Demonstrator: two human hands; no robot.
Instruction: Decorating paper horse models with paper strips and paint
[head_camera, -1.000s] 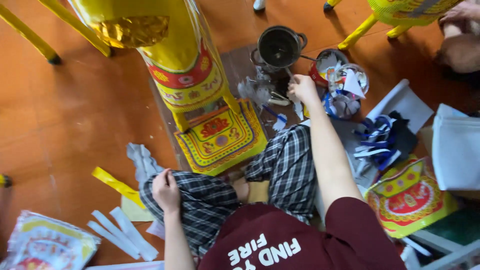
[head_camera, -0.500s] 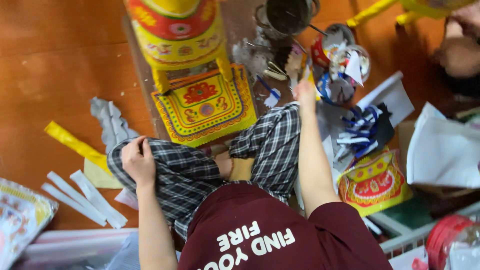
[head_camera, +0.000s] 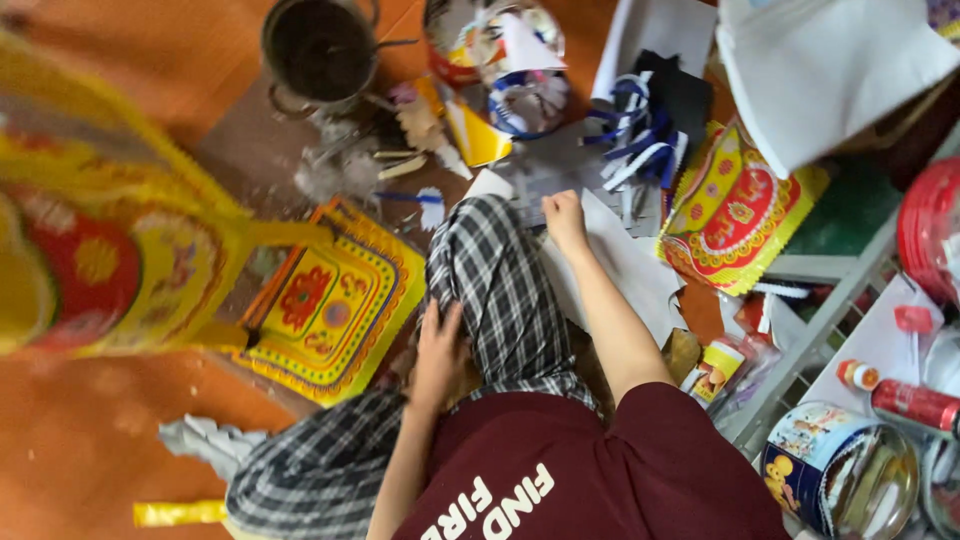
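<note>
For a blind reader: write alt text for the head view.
Seen from above, a person sits on an orange floor, right hand on white paper, left hand on a plaid-trousered leg. A yellow-and-red paper ornament, a dark pot and paper scraps lie around.

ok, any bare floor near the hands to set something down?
Bare orange floor lies lower left, below the yellow decorated stand. Around the right hand it's crowded: white paper, blue strips, a dark pot. The left hand rests on the knee.
</note>
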